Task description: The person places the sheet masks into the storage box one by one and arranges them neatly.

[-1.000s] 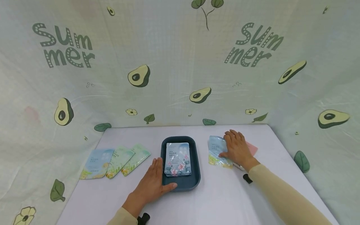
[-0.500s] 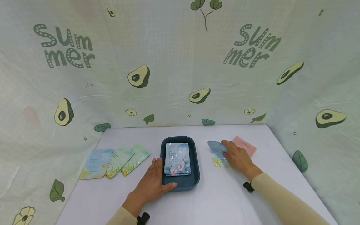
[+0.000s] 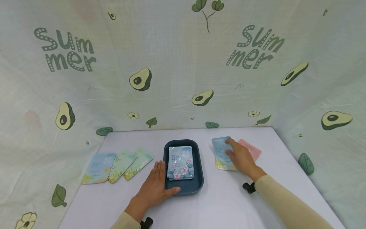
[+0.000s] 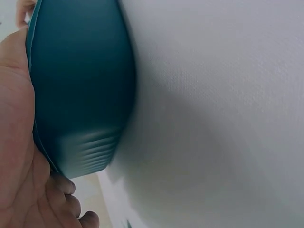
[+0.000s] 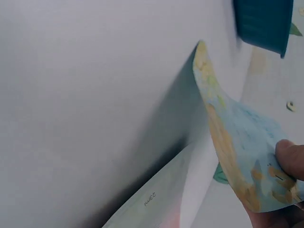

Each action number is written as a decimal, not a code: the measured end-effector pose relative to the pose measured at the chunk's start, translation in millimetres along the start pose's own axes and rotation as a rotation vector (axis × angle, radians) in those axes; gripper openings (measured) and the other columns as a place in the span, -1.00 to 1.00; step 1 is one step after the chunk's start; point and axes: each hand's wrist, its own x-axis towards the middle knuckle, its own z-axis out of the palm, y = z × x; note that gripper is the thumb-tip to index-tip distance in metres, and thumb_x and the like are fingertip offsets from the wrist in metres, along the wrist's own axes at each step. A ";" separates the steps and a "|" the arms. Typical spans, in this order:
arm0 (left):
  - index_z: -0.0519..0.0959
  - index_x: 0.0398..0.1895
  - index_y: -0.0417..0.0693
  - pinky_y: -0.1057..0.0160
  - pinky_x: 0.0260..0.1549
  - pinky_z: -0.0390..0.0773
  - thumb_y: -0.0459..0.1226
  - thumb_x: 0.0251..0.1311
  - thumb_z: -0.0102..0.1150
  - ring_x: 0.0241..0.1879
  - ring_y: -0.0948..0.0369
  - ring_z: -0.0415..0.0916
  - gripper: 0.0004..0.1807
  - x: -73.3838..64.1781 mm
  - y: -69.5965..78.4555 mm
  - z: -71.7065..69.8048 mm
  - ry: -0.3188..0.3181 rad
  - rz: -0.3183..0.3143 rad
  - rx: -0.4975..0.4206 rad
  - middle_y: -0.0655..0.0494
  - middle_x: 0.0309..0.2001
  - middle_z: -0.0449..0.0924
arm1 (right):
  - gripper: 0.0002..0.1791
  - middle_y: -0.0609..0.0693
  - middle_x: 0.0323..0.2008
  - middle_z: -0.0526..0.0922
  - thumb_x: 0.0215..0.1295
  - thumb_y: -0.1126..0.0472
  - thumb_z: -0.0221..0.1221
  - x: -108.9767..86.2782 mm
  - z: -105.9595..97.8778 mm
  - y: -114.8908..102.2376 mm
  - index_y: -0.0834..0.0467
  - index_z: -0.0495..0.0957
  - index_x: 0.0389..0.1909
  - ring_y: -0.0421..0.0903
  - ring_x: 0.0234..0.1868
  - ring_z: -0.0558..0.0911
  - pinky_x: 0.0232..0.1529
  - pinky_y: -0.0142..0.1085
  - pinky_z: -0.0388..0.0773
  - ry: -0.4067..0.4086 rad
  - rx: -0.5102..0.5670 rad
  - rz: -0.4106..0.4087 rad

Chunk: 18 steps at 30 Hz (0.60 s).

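Blue packet (image 3: 220, 154) shifting up, centre right; right hand (image 3: 242, 159) pinching it, left hand (image 3: 154, 187) lying straight-fingered against tray (image 3: 186, 186), probably steadying.

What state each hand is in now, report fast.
Left hand: open, resting against the tray.
Right hand: closed, pinching a light-blue packet.

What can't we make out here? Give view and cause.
Head: held blue packet, fine print too small.
Head: pink packet, lower part behind right hand.
Head: packet count in tray, top packet mostly covers those below.
Left wrist: tray's inside, hidden by its outer wall.
Right wrist: right hand, mostly cut off by frame edge.
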 end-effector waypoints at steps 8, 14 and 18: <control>-0.12 0.70 -0.33 -0.21 0.62 0.02 0.54 0.16 0.14 0.71 -0.17 -0.25 0.42 -0.2 -2.8 -0.6 0.001 0.019 0.041 -0.26 0.71 -0.18 | -0.50 0.34 -0.05 0.76 0.51 0.26 0.26 10.2 -14.8 -8.7 0.10 0.38 0.38 0.00 -0.36 0.62 -0.20 -0.02 0.64 -0.080 0.079 0.172; -0.15 0.70 -0.32 -0.20 0.63 -0.01 0.56 0.09 0.18 0.71 -0.16 -0.28 0.48 1.6 -4.6 -1.7 -0.012 0.021 0.039 -0.26 0.72 -0.22 | -0.52 0.43 0.06 0.70 0.46 0.28 0.32 17.3 -24.2 -16.7 0.10 0.45 0.33 0.29 -0.10 0.74 -0.13 0.17 0.68 0.017 0.131 0.150; -0.15 0.70 -0.33 -0.22 0.62 0.00 0.55 0.08 0.21 0.71 -0.17 -0.26 0.49 3.1 -2.8 0.4 -0.003 0.019 0.038 -0.27 0.71 -0.20 | -0.53 0.46 0.10 0.68 0.44 0.29 0.33 21.2 -29.2 -24.6 0.10 0.47 0.31 0.33 -0.05 0.73 -0.09 0.21 0.67 0.060 0.163 0.149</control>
